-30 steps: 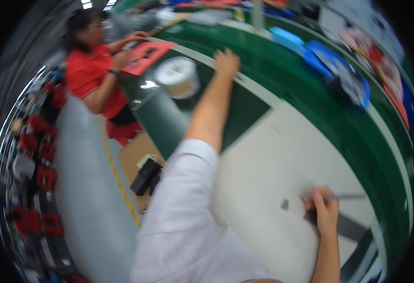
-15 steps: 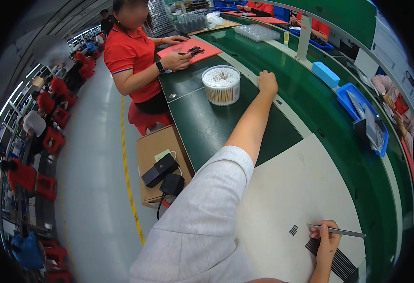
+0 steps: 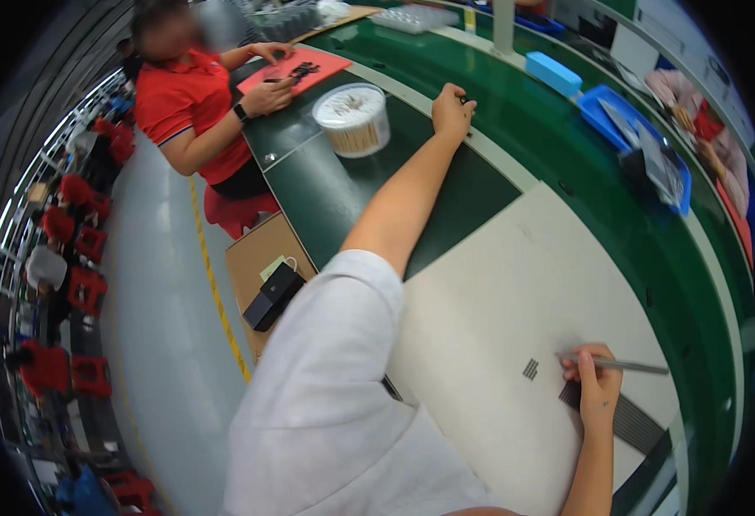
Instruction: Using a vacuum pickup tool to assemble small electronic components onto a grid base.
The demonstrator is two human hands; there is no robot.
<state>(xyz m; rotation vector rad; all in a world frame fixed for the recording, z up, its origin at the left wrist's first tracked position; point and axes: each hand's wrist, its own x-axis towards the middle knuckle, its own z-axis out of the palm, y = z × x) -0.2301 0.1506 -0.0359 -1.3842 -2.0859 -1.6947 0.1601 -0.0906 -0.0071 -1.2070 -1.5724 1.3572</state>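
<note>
My left hand (image 3: 453,113) reaches far forward over the green line beside the table, its fingers curled closed around a small dark piece (image 3: 463,100) too little to name. To its left stands a round clear tub of cotton swabs (image 3: 353,125). Lower right, my right hand (image 3: 595,383) grips metal tweezers (image 3: 631,365), their tips pointing left just above a white board (image 3: 472,301). Left of those tips lies a small block of tiny black pieces (image 3: 530,369). A black striped sheet (image 3: 631,423) lies partly beneath my right hand.
A co-worker in a red shirt (image 3: 190,103) handles black parts on a red mat (image 3: 321,70) at the far left. Beyond the green line (image 3: 601,206) sit a blue box (image 3: 554,73) and a blue tray (image 3: 680,185). A cardboard box (image 3: 252,249) with a black case stands left of the table.
The whole view has shifted, so the table things sit further left and higher. My left hand has turned, and a small dark piece now shows in its fingers. My right hand keeps the tweezers.
</note>
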